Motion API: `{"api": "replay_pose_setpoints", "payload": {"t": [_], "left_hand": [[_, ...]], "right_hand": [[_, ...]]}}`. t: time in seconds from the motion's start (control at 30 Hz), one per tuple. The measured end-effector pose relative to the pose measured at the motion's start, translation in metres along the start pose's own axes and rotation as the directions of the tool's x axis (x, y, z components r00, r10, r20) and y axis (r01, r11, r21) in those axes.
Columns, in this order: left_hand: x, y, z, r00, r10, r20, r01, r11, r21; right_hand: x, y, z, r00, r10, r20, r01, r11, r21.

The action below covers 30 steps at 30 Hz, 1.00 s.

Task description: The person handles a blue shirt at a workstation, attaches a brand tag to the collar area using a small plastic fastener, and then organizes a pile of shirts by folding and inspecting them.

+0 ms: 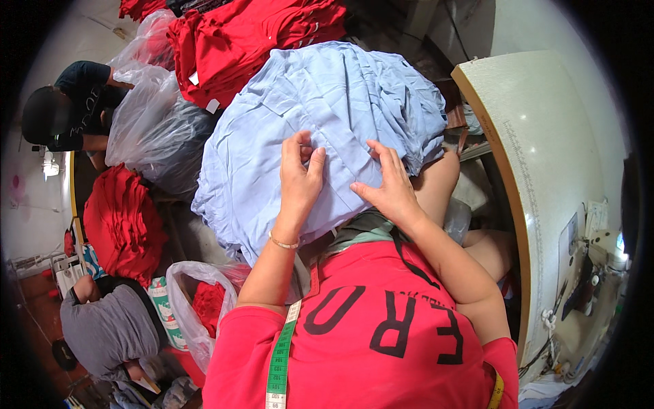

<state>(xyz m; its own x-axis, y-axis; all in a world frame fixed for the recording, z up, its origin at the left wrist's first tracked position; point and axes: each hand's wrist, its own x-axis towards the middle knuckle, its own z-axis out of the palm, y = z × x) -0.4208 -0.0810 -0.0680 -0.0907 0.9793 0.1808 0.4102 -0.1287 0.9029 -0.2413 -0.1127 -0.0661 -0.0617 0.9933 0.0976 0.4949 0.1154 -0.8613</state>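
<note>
Light-blue fabric pile (259, 157) just beyond the red T-shirt (364, 294); left hand (300, 180) half-curled, thumb apart; right hand (395, 191) loosely spread; both apparently empty, fabric contact uncertain; step judged: arranging top layers; next move would call for pinching one ply.

over blue cloth (334, 116): passable | blocked right: white table (545, 136) | blocked ahead: red garments (252, 41)

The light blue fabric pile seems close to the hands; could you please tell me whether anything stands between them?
Nothing visible does: the left hand and the right hand are both directly over the light blue fabric pile.
</note>
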Motion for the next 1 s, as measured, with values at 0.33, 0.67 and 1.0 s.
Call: {"api": "replay_pose_setpoints", "payload": {"t": [0.33,0.67,1.0], "left_hand": [[-0.030,0.017,0.001,0.896,-0.353,0.268,0.443,0.740,-0.506],[-0.026,0.008,0.009,0.944,-0.302,0.133,0.321,0.744,-0.586],[0.028,-0.009,0.004,0.866,0.283,0.412,-0.486,0.664,0.568]], "right_hand": [[0.001,0.004,-0.006,0.980,0.084,0.181,-0.100,0.992,0.083],[-0.006,-0.010,-0.007,0.985,-0.039,0.168,0.028,0.997,0.066],[-0.010,0.002,0.000,0.989,-0.044,0.143,0.045,0.999,-0.007]]}}
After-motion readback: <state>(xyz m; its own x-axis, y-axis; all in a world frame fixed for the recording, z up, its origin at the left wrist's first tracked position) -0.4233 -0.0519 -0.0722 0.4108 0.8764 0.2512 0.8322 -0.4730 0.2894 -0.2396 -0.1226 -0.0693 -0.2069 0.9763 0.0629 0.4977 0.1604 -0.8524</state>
